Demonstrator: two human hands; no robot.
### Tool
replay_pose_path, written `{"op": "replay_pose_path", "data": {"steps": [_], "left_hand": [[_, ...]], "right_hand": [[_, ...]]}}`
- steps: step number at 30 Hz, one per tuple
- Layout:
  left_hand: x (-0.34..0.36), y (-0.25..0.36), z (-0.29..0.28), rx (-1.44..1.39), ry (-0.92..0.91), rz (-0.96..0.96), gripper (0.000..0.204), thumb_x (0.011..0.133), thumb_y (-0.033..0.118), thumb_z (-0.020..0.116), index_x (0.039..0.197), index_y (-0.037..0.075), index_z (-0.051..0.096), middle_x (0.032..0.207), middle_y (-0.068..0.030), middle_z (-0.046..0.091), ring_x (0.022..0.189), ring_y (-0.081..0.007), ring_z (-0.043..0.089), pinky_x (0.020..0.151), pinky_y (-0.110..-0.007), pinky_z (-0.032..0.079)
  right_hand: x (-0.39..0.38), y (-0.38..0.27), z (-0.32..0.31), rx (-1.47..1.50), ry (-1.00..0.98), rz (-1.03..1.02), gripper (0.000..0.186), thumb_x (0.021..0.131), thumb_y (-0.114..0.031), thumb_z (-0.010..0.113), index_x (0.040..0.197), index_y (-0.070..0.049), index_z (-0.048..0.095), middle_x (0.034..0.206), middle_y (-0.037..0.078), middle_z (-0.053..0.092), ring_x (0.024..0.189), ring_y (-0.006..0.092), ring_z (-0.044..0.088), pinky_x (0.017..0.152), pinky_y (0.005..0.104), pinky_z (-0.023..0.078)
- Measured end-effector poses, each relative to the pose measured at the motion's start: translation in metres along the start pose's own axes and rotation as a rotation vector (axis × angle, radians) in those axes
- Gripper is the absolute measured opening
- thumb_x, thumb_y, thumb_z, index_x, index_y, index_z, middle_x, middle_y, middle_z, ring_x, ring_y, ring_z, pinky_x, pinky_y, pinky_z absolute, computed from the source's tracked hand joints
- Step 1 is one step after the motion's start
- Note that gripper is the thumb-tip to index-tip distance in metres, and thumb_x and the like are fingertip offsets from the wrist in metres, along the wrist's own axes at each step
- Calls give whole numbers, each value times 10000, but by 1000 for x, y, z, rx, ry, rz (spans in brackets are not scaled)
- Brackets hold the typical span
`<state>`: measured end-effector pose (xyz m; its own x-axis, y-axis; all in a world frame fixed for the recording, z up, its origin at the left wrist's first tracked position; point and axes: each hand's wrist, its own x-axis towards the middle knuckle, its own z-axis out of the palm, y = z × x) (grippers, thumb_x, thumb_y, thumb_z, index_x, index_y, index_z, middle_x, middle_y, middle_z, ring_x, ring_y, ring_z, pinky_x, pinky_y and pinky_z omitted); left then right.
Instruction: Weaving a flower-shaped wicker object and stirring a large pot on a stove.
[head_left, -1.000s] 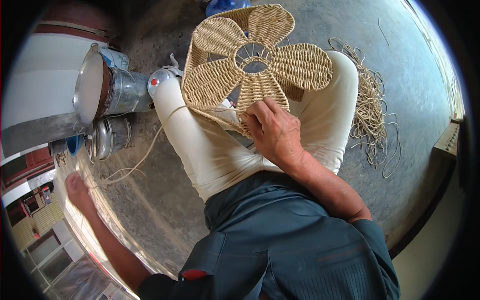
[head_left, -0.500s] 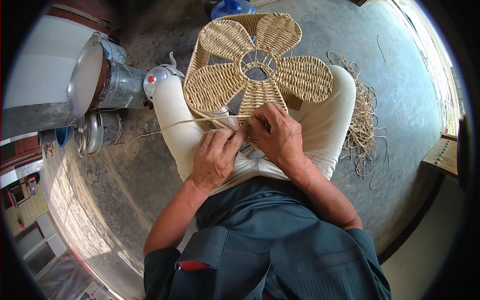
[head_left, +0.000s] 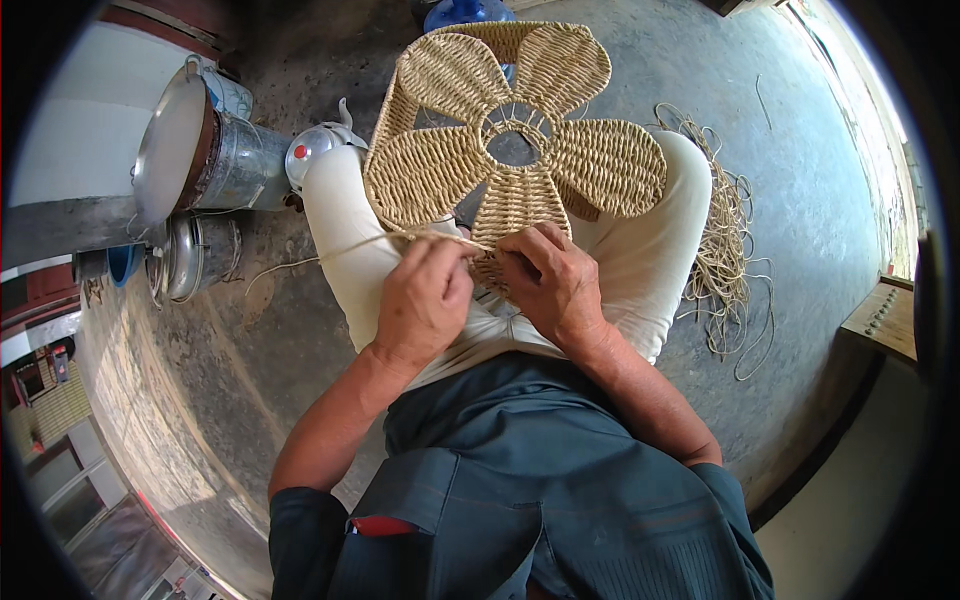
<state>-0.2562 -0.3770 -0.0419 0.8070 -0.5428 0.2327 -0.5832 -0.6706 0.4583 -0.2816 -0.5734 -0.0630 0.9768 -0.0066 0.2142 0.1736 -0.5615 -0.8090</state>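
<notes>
A flower-shaped woven straw piece (head_left: 515, 190) with five petals and a round hole in its middle rests across my thighs. My right hand (head_left: 553, 280) is closed on the lower end of the petal nearest me, with its thumb and fingers bent over the edge. Beside it, my left hand (head_left: 425, 300) is curled, slightly blurred, with its fingertips pinched at a loose straw cord (head_left: 375, 241). That cord runs from the petal's end leftward over my left thigh, its tail hanging past the knee. My fingers hide the spot where cord and petal meet.
A heap of straw cord (head_left: 725, 260) lies on the floor by my right leg. To the left stand a silver kettle (head_left: 318, 148), a large metal drum (head_left: 245, 165) and a lidded pot (head_left: 200, 255). A blue plastic container (head_left: 467, 12) is beyond the weave, a wooden bench (head_left: 882, 318) far right.
My left hand has lifted its fingers up and back at the cord, drawing slightly left. My right hand has stayed at the petal's end, and the weave has shifted only slightly.
</notes>
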Motion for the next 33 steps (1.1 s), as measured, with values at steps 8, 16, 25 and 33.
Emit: {"op": "replay_pose_path", "data": {"steps": [8, 16, 25, 33], "left_hand": [[13, 5, -7, -964, -148, -762, 594, 960, -39, 475, 1550, -76, 428, 1329, -222, 616, 637, -101, 627, 474, -233, 516], [31, -9, -10, -1153, -474, -767, 676, 921, -4, 488, 1587, -44, 381, 1321, -219, 635, 617, -113, 633, 421, -256, 473], [30, -19, -22, -244, -213, -50, 615, 1019, 33, 560, 1608, 21, 387, 1136, -233, 679, 904, -247, 679, 916, -408, 544], [8, 1, -29, -836, -278, -618, 589, 1032, 39, 659, 1585, 49, 457, 930, 59, 576, 824, -14, 503, 774, -193, 446]], "right_hand": [[0, 3, 2, -9, -9, 46, 122, 867, -46, 730, 979, -93, 740, 932, 112, 676, 819, 331, 707, 723, 443, 575], [1, 2, 2, 31, -26, 61, 132, 868, -47, 729, 989, -99, 737, 938, 109, 678, 833, 330, 704, 724, 441, 572], [4, -2, -2, -4, -77, 105, 201, 866, -60, 731, 1056, -115, 693, 883, 89, 648, 801, 295, 686, 707, 427, 564], [-2, 0, 2, 33, 5, 20, 277, 817, -2, 719, 1059, -131, 678, 864, 73, 618, 746, 296, 660, 654, 407, 546]]}}
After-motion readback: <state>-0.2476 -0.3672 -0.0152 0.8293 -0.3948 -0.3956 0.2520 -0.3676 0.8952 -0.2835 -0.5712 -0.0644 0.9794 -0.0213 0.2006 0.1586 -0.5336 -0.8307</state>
